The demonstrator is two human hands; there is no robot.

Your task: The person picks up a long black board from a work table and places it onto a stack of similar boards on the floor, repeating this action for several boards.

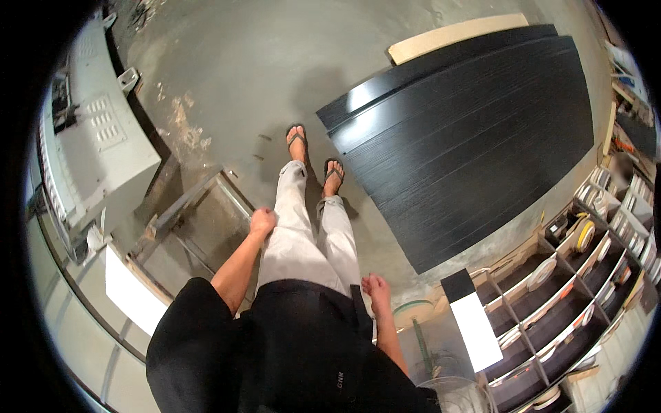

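My left hand hangs beside my left thigh, its fingers curled in; no object shows in it. Close to my right hip, my right hand is also loosely closed, and I see nothing held there. Light trousers lie between the two hands. A metal frame on the floor reaches close to my left hand. Ahead to the right, apart from both hands, black panels with a wood-grain surface lie flat in a stack.
A grey machine housing with vents stands at left. Pale board lies along the panels' far edge. A compartmented rack holding rolls of edging is at lower right, with a white sheet against it. Bare concrete floor stretches ahead.
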